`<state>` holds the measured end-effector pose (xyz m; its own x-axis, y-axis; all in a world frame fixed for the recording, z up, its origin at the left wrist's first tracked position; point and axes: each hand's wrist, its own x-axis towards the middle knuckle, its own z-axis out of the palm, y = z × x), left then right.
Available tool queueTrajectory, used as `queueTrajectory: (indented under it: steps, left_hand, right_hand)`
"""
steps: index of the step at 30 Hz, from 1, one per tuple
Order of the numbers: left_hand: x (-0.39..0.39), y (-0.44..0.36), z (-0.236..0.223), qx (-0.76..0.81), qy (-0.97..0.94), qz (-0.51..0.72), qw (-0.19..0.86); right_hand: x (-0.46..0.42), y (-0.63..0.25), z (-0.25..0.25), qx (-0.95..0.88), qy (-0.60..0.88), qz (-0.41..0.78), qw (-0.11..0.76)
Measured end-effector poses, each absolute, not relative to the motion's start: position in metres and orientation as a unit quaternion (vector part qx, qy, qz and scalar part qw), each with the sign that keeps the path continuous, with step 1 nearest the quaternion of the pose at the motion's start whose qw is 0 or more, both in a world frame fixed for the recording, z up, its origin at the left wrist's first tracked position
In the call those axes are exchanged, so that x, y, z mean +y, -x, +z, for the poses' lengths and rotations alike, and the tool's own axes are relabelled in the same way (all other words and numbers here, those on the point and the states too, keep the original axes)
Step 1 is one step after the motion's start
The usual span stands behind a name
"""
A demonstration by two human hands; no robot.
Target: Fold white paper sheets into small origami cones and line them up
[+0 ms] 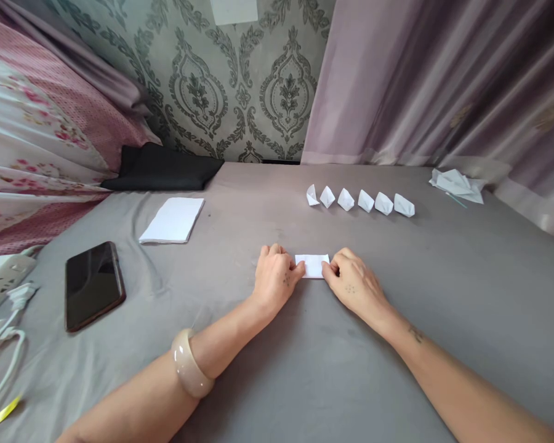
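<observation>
A small folded piece of white paper (313, 266) lies on the grey cloth between my hands. My left hand (277, 277) pinches its left end, thumb on top and the other fingers curled. At the right end, my right hand (351, 280) grips the paper the same way, its thumb on the near corner. Beyond my hands stands a row of several small folded white paper shapes (346, 199). To the left lies a stack of white paper sheets (173, 220).
A dark phone (95, 286) lies at the left, near a white power strip (4, 280) with plugged cables. A folded black cloth (166, 168) sits at the back left. Crumpled white paper or tissue (457, 184) rests at the far right by the curtain (397, 80).
</observation>
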<state>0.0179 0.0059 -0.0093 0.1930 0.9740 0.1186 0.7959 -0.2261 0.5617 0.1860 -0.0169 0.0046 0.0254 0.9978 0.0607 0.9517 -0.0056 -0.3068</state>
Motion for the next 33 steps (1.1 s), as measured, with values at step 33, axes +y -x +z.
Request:
queueTrajectory:
  steps: [33]
  left_hand:
    - [0.001, -0.004, -0.006, 0.436, -0.835, 0.260, 0.211]
  right_hand:
    - [-0.049, -0.178, 0.008, -0.828, 0.515, 0.026, 0.221]
